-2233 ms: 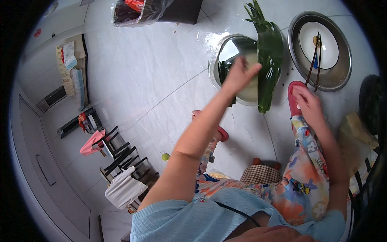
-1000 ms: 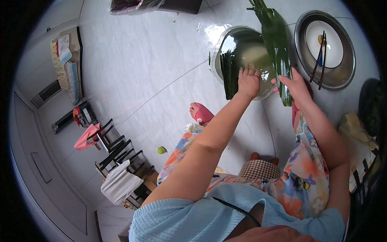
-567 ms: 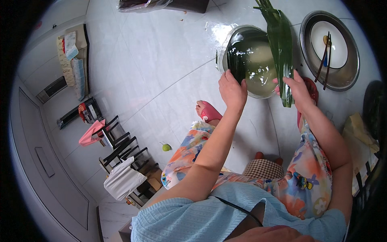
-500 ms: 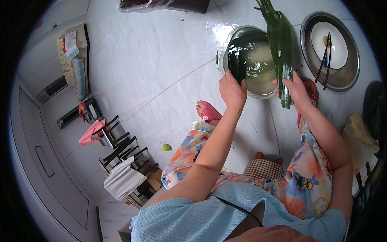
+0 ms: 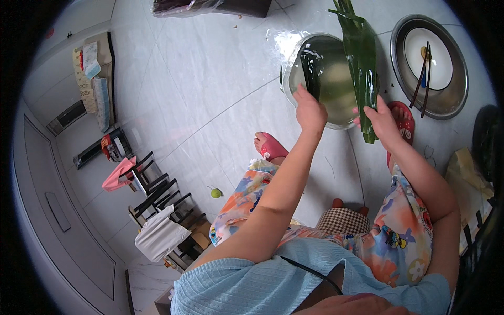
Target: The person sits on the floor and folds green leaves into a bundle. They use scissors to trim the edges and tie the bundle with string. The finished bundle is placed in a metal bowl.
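A round basin of cloudy water (image 5: 338, 105) stands on the floor in front of me. Over its right side, my right hand (image 5: 382, 123) grips the lower part of a bundle of long green leaves (image 5: 362, 58), which points away from me. My left hand (image 5: 311, 111) is at the basin's near left side, its fingers closed around the near end of some dark green leaves (image 5: 311, 71). Those leaves lie in the water along the left wall. Parts of the left fingers are hidden behind the hand.
To the right sits a metal basin (image 5: 457, 100) holding a white plate (image 5: 443, 63) and dark chopsticks (image 5: 426, 79). A green fruit (image 5: 216, 193) lies on the tiled floor at left. Farther left are black-framed chairs (image 5: 163, 189). My feet in red slippers (image 5: 273, 148) flank the near side.
My left hand has moved right and slightly nearer, drawing the dark leaves across the water. The leaf bundle in my right hand has shifted a little left.
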Available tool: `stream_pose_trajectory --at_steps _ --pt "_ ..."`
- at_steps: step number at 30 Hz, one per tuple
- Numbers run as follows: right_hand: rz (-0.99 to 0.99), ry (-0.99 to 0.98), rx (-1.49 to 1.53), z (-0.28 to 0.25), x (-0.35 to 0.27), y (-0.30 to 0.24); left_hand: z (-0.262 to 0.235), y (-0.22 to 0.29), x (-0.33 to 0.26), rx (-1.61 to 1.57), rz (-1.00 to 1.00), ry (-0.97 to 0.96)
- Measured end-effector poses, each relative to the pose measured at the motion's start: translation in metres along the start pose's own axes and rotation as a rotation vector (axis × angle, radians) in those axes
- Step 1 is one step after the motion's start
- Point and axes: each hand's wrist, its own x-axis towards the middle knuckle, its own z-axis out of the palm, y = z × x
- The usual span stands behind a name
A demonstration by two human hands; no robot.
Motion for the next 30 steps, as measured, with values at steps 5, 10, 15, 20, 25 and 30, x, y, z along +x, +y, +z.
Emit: stream_pose_trajectory --at_steps 5,10,15,20,25,30 --pt "-0.071 0.007 -0.04 0.0 0.004 0.013 -0.017 -0.015 0.01 -1.065 -0.483 -0.52" --pt "-0.083 0.016 -0.141 0.007 0.001 0.009 -0.069 -0.002 -0.011 -1.493 -0.658 -0.691" --pt "-0.131 0.006 -0.176 0.007 0.004 0.016 -0.066 -0.027 -0.022 -1.748 -0.745 -0.889" --pt "-0.164 0.039 -0.279 0.016 -0.009 0.014 -0.066 -0.018 -0.036 -1.675 -0.748 -0.787" --pt "-0.191 -0.009 -0.31 0.021 -0.015 0.025 -0.087 0.008 -0.069 -1.37 -0.598 -0.481" --pt "-0.17 -0.066 -0.34 0.03 -0.022 0.03 -0.087 0.018 -0.091 -1.189 -0.338 -0.31"
